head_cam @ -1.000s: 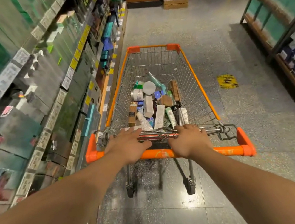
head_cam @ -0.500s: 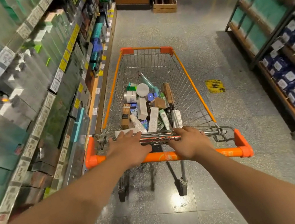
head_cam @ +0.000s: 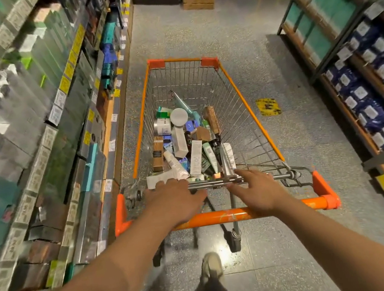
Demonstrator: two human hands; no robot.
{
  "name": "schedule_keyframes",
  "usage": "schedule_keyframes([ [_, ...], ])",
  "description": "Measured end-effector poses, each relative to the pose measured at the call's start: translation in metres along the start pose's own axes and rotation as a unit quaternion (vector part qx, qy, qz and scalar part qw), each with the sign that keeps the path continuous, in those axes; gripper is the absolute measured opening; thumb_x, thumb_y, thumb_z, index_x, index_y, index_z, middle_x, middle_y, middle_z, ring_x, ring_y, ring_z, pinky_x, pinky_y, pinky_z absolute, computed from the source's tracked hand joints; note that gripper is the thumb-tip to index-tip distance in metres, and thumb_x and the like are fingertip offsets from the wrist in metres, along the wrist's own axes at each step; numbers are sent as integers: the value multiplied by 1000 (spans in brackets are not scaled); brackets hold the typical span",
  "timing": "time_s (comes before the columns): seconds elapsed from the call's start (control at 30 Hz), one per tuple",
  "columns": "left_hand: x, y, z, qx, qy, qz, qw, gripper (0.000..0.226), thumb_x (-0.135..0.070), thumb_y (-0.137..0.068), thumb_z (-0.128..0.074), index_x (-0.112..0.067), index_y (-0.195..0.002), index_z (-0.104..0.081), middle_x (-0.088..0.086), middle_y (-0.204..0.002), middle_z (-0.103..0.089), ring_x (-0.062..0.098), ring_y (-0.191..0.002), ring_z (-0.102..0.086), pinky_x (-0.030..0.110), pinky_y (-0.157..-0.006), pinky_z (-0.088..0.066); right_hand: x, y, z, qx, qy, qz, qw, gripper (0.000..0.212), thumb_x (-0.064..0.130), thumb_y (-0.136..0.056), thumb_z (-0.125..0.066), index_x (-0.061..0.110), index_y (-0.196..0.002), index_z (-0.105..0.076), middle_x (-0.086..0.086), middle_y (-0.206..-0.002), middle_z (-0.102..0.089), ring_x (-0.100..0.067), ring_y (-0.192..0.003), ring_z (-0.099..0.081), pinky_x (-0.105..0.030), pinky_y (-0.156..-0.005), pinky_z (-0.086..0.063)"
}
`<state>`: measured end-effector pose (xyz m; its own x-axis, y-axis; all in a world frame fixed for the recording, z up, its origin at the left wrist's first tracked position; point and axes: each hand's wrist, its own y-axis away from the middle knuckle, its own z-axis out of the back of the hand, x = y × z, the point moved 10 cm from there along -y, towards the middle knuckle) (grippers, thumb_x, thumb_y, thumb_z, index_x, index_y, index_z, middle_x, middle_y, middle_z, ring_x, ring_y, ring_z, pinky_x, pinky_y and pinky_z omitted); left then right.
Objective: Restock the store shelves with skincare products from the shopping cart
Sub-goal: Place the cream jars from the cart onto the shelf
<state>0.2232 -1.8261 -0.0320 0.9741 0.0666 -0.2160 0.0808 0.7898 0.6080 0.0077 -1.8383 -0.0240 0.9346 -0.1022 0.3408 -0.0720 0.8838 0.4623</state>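
1. Grey-green boxed stock fills the left shelves (head_cam: 24,103).
2. Left hand (head_cam: 175,199): fingers extended, resting over the orange cart handle (head_cam: 224,216).
3. Skincare products (head_cam: 185,144): heaped in the shopping cart (head_cam: 240,90), none shelved yet.
4. Right hand (head_cam: 258,190): fingers spread, holding nothing.

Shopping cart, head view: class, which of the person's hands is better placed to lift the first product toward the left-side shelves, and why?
Probably the left hand. It rests at the near edge of the shopping cart, its fingers beside the white tube, and the stocked shelves stand on its side. The right hand would have to cross over.
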Motion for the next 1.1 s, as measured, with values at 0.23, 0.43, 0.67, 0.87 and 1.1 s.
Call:
schedule_keyframes([
  [0.23, -5, -49, 37, -27, 124, 24, 992, 80, -78, -95, -29, -28, -157, -39, 5, -161, -42, 33, -142, -44, 43, -109, -40, -7, -49, 24, -34, -169, -18, 985, 60, 49, -102, -56, 17, -153, -47, -7, -148, -58, -27, -127, -60, -33, -101, -44],
  [0.43, -14, -104, 43, 10, 415, 72, 907, 56, -53, -104, -47, -6, -133, -58, 16, -127, -63, 35, -119, -64, 34, -81, -58, -4, -128, 37, -12, -246, -14, 969, 57, 48, -101, -57, 19, -150, -50, -3, -134, -67, -25, -111, -67, -37, -97, -51],
  [0.67, -5, -180, 53, 14, 485, 156, 860, 30, -48, -107, -45, -25, -117, -61, 4, -122, -65, 30, -110, -67, 49, -102, -53, -5, -221, 28, 9, -277, -19, 961, 50, 44, -103, -55, 18, -145, -54, 10, -98, -66, -11, -87, -65, -25, -74, -45],
  [0.87, -2, -237, 41, 19, 622, 217, 752, 34, -48, -107, -45, -22, -100, -66, 1, -104, -72, 24, -88, -68, 39, -87, -53, -6, -300, -1, -8, -376, -103, 921, 38, 46, -94, -61, 21, -122, -61, 0, -95, -71, -23, -91, -68, -37, -84, -52],
  [1.1, 25, -309, 16, -3, 658, 252, 709, 37, -51, -107, -44, -24, -98, -67, 0, -97, -74, 22, -84, -71, 34, -73, -56, 19, -425, -39, -71, -350, -81, 931, 73, 64, -75, -50, 21, -133, -60, -3, -101, -75, -29, -97, -71, -41, -92, -55],
])
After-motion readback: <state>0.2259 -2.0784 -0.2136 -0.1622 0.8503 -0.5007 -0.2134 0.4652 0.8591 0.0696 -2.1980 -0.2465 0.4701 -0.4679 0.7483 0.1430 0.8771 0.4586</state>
